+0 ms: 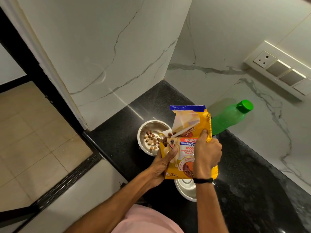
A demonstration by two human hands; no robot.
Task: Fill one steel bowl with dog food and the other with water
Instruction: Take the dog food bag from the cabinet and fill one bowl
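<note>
A yellow dog food bag (188, 145) is tilted to the left over the far steel bowl (148, 126), its torn mouth at the bowl's right rim. Brown kibble (151, 139) lies in that bowl and spills from the bag's opening. My left hand (162, 165) grips the bag's lower left edge. My right hand (206, 155) clasps the bag's right side, thumb on the front. A second steel bowl (186, 190) sits nearer to me, mostly hidden under the bag and my right wrist. A green water bottle (230, 118) with a green cap stands behind the bag.
Both bowls rest on a black granite counter (244, 190) in a corner of white marble walls. A switch panel (282, 71) is on the right wall. The counter's left edge drops to a tiled floor (33, 132) with a black door frame.
</note>
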